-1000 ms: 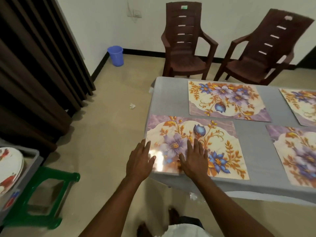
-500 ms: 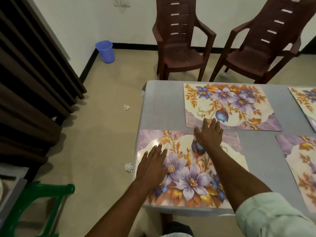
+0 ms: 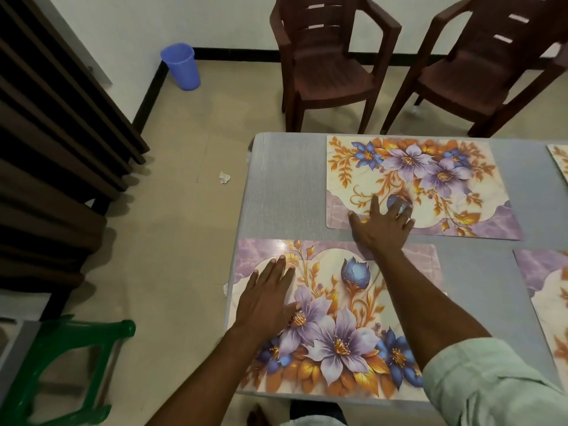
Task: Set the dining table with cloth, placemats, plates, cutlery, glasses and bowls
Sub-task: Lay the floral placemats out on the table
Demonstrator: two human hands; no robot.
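- The table (image 3: 285,186), under a grey cloth (image 3: 276,167), carries everything; its left edge and near-left corner are in view, with two brown chairs (image 3: 325,66) beyond the far edge.
- The near placemat (image 3: 338,318) lies at the near-left corner, its left side at or slightly over the table's left edge. Its long axis runs along the near edge, and the purple scalloped band points toward the far edge.
- The far placemat (image 3: 430,186) sits along the far edge, just apart from the near one, long axis likewise parallel to that edge. Its purple band faces the near edge, so the two mats mirror each other. It looks slightly skewed, right end nearer than the left.
- Parts of two more mats show at the right edge of view.
- The left hand (image 3: 267,299) lies flat with fingers straight on the near mat's left part, holding nothing.
- The right hand (image 3: 381,226) reaches across, fingers spread wide and flat on the far mat's near-left part, gripping nothing.
- The step appears to be squaring the far mat. Done well, the flat right hand slides it by light downward pressure, without wrinkling the cloth, until its edges run parallel to the table's; the left hand pins the near mat meanwhile.
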